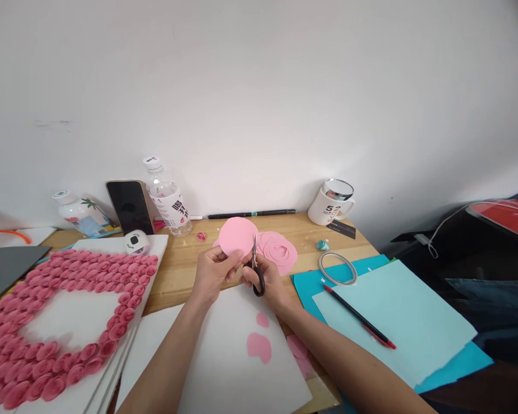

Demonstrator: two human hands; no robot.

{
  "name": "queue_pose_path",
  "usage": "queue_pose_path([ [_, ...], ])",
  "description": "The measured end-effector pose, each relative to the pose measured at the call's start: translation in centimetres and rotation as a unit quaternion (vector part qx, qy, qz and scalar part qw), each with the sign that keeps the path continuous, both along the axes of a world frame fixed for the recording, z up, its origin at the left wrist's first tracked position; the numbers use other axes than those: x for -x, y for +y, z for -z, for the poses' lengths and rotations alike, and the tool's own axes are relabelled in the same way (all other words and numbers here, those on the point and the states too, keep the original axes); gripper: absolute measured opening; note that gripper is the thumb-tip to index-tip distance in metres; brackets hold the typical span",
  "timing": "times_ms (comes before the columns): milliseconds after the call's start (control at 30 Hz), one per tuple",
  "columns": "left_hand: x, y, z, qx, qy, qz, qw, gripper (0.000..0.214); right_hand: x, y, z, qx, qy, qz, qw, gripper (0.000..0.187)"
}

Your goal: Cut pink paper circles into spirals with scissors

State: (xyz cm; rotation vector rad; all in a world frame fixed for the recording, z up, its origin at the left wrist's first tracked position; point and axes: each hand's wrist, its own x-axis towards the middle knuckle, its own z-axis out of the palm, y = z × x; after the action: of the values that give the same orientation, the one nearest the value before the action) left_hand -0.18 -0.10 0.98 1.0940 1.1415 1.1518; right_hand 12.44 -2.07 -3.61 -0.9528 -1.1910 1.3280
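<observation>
Pinched in my left hand [214,270] is a pink paper circle [237,234], held up above the table. My right hand [267,279] grips a pair of scissors [258,270] with black handles, its blades pointing away from me at the circle's right edge. Whether the blades have entered the paper I cannot tell. Behind the hands lies a stack of pink paper rounds [280,251], the top one with a spiral line. Below my wrists, pink paper scraps [259,347] rest on a white sheet [220,356].
To the left, rolled pink paper flowers [107,348] cover a white board. A bottle [168,198], a phone [132,207] and a mug [331,202] stand by the wall. At right lie blue paper [392,322], a black-and-red pen [358,316] and a ring [337,269].
</observation>
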Motion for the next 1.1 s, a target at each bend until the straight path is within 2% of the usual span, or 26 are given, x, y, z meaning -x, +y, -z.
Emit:
queue_pose_path([
  [267, -0.14, -0.12, -0.23, 0.026, -0.055, 0.006, 0.998, 0.027, 0.09, -0.08, -0.36, 0.016, 0.004, -0.014, 1.0, 0.032],
  [433, -0.31, -0.21, -0.11, 0.036, -0.034, 0.005, 0.999, 0.03, 0.14, -0.07, -0.37, -0.006, 0.004, -0.022, 1.0, 0.036],
  [600, -0.31, -0.19, -0.29, 0.033, 0.0, 0.0, 0.999, 0.028, 0.17, 0.07, -0.41, -0.029, 0.024, 0.004, 0.999, 0.038],
  [1100, -0.27, -0.17, -0.37, 0.032, 0.01, 0.0, 0.999, 0.027, 0.06, 0.13, -0.04, -0.03, 0.007, -0.007, 1.0, 0.037],
])
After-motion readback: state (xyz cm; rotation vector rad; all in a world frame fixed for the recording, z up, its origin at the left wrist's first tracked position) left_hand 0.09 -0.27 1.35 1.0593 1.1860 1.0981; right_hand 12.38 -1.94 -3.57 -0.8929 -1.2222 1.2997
